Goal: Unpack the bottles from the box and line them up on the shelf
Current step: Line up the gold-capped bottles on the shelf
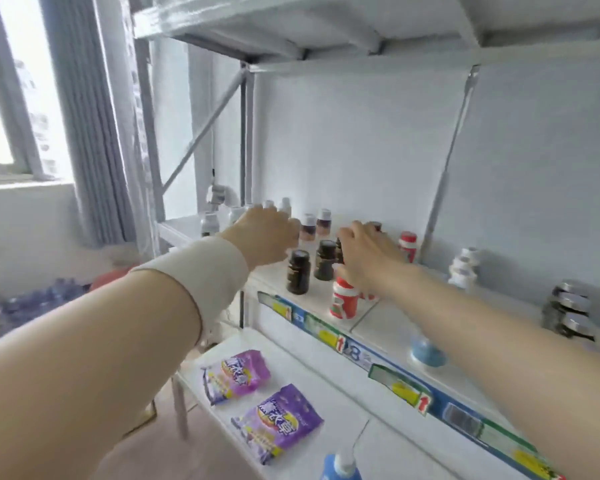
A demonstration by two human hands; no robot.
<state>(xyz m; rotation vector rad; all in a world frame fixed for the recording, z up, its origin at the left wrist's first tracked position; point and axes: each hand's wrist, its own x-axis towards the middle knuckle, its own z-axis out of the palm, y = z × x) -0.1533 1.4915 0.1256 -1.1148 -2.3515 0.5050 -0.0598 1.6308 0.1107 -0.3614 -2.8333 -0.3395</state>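
Observation:
Both my arms reach onto the white shelf [388,323]. My left hand [267,233] is curled over a small bottle at the back of the shelf, with that bottle mostly hidden behind it. My right hand [364,258] grips a dark bottle [340,251] by its side. Two more dark bottles [298,271] [325,259] stand between my hands. Behind them stand two brown bottles with white caps [316,225]. A red-and-white bottle [343,299] stands under my right wrist, and another red-capped one [408,245] is further back. No box is in view.
White bottles [463,268] and stacked silver tins [568,310] stand on the shelf to the right. Small white bottles [215,209] crowd its left end. Two purple packets [236,375] and a blue bottle [340,465] lie on the lower shelf. A shelf board hangs overhead.

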